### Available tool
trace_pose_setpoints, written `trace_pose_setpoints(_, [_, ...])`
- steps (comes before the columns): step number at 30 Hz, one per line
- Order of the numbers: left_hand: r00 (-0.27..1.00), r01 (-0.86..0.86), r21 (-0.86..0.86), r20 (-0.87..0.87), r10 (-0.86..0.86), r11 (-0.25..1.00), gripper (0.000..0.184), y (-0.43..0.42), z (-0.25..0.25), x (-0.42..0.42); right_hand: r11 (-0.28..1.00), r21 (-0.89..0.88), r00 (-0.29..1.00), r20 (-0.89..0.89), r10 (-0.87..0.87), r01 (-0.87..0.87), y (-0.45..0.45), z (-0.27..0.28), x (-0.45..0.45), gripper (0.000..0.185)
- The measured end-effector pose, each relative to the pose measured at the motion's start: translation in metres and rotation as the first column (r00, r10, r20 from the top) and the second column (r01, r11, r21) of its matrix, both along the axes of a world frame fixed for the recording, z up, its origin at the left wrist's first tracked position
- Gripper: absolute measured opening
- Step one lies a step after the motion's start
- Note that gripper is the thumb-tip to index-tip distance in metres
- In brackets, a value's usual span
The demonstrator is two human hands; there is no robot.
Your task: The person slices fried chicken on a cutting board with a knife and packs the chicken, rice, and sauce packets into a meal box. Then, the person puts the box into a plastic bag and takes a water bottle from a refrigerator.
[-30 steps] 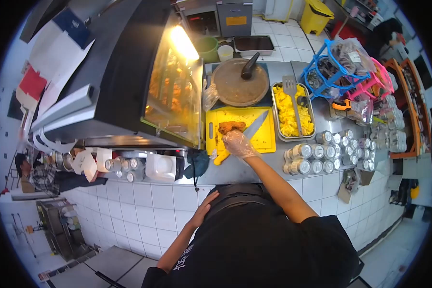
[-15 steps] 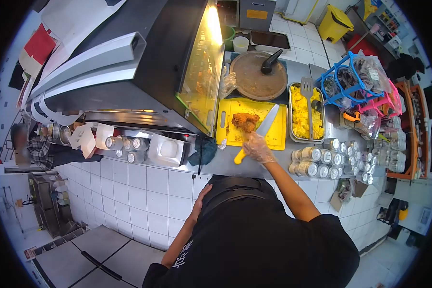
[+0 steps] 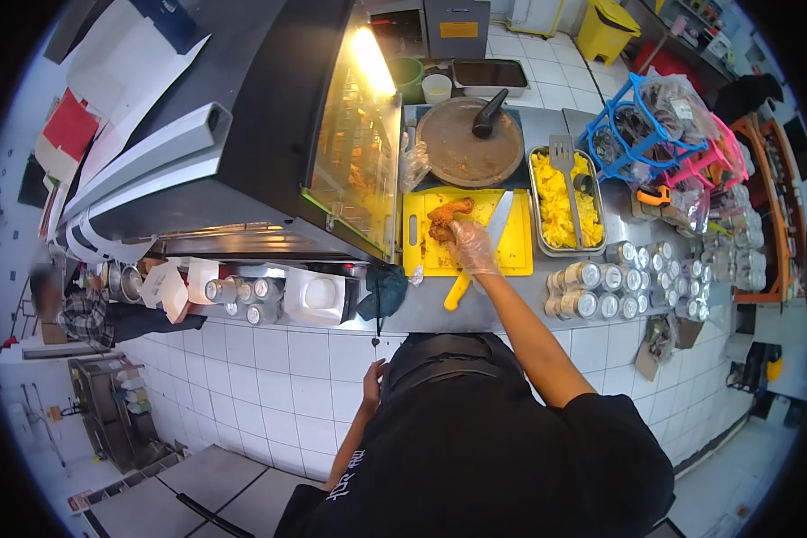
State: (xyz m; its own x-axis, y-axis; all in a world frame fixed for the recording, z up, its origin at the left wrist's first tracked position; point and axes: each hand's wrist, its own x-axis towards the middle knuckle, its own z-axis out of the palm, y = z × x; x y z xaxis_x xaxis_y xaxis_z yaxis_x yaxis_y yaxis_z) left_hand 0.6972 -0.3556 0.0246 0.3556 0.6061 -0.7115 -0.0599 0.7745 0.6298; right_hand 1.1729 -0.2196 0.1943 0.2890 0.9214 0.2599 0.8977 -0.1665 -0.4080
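Note:
My right hand [image 3: 473,246], in a clear plastic glove, is closed on a piece of fried chicken [image 3: 449,212] over the yellow cutting board [image 3: 435,267]. A knife [image 3: 500,220] lies on the board. Its yellow handle [image 3: 457,292] sticks out past the front edge, and my right hand hides part of its middle. Down beside my dark apron, my left hand [image 3: 373,382] hangs with nothing in it and its fingers apart. Crumbs dot the board around the chicken.
A metal tray [image 3: 541,242] of yellow food, spatula [image 3: 562,175] inside, stands right of the board. Behind is a round lid [image 3: 448,143]. A lit display case [image 3: 354,161] rises at left. Several cans [image 3: 583,274] line the right front. Another person [image 3: 85,314] stands far left.
My right hand has shifted up and left onto the chicken, which has turned and tilted. The knife has stayed on the board. My left hand has come slightly away from my thigh.

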Motion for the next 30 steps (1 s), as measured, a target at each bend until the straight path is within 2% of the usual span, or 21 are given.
trace_pose_setpoints(1, [0.981, -0.196, -0.134, -0.027, 0.194, 0.971, 0.055, -0.006, -0.033, -0.013, 0.997, -0.071, 0.999, -0.030, 0.013, -0.015, -0.002, 0.006, 0.004, 0.024])
trace_pose_setpoints(2, [0.945, -0.316, -0.111, -0.124, 0.303, 0.942, 0.053, -0.019, -0.051, -0.019, 0.990, -0.139, 0.998, -0.058, 0.027, -0.035, -0.003, 0.011, 0.008, 0.025])
trace_pose_setpoints(3, [0.889, -0.426, -0.071, -0.218, 0.403, 0.902, 0.051, -0.032, -0.070, -0.027, 0.989, -0.126, 0.997, -0.028, 0.076, -0.079, -0.008, 0.016, 0.010, 0.025])
trace_pose_setpoints(4, [0.876, -0.408, -0.023, -0.293, 0.384, 0.913, 0.051, -0.036, -0.067, -0.026, 0.986, -0.115, 0.992, 0.004, 0.126, -0.125, -0.015, 0.017, 0.011, 0.025])
trace_pose_setpoints(8, [0.889, -0.016, 0.049, -0.457, 0.037, 0.999, 0.050, -0.048, -0.043, -0.026, 0.961, -0.061, 0.962, 0.021, 0.272, -0.270, -0.030, 0.015, 0.016, 0.025])
trace_pose_setpoints(11, [0.875, 0.127, 0.058, -0.477, -0.084, 0.990, 0.050, -0.042, -0.031, -0.024, 0.910, -0.332, 0.957, 0.059, 0.283, -0.248, -0.017, 0.034, 0.021, 0.034])
trace_pose_setpoints(14, [0.874, 0.187, 0.061, -0.465, -0.138, 0.980, 0.050, -0.029, -0.021, -0.020, 0.961, -0.074, 0.956, 0.103, 0.275, -0.268, 0.007, 0.049, 0.034, 0.049])
trace_pose_setpoints(15, [0.879, 0.195, 0.058, -0.453, -0.148, 0.979, 0.050, -0.022, -0.015, -0.017, 0.917, -0.225, 0.938, 0.027, 0.345, -0.331, 0.017, 0.081, 0.034, 0.071])
trace_pose_setpoints(17, [0.891, 0.205, 0.050, -0.423, -0.165, 0.978, 0.050, -0.011, -0.008, -0.013, 0.837, -0.386, 0.849, 0.203, 0.488, -0.389, 0.030, 0.073, 0.035, 0.079])
trace_pose_setpoints(18, [0.918, 0.144, 0.012, -0.375, -0.129, 0.990, 0.051, -0.002, 0.002, -0.008, 0.790, -0.466, 0.784, 0.274, 0.558, -0.399, 0.031, 0.069, 0.034, 0.084])
trace_pose_setpoints(19, [0.940, 0.082, -0.029, -0.329, -0.087, 0.996, 0.051, 0.007, 0.010, -0.004, 0.756, -0.536, 0.787, 0.245, 0.566, -0.376, 0.029, 0.076, 0.032, 0.091])
trace_pose_setpoints(22, [0.934, 0.018, -0.023, -0.356, -0.025, 1.000, 0.050, 0.026, 0.022, 0.003, 0.815, -0.463, 0.884, 0.126, 0.451, -0.350, 0.018, 0.051, 0.027, 0.094])
trace_pose_setpoints(23, [0.934, -0.049, -0.032, -0.354, 0.034, 0.998, 0.049, 0.029, 0.021, 0.006, 0.789, -0.532, 0.913, 0.065, 0.402, -0.309, 0.013, 0.052, 0.025, 0.094])
trace_pose_setpoints(27, [0.955, -0.226, -0.073, -0.212, 0.206, 0.971, 0.044, 0.021, 0.005, 0.011, 0.856, -0.456, 0.932, 0.135, 0.338, -0.244, -0.004, 0.035, 0.023, 0.088])
trace_pose_setpoints(29, [0.943, 0.050, 0.117, -0.334, -0.008, 0.992, 0.041, 0.011, -0.020, 0.002, 0.888, -0.415, 0.928, 0.213, 0.306, -0.198, -0.008, 0.039, 0.018, 0.084])
trace_pose_setpoints(30, [0.909, 0.198, 0.198, -0.404, -0.104, 0.960, 0.040, 0.008, -0.037, -0.005, 0.935, -0.307, 0.946, 0.209, 0.247, -0.176, -0.012, 0.047, 0.016, 0.080])
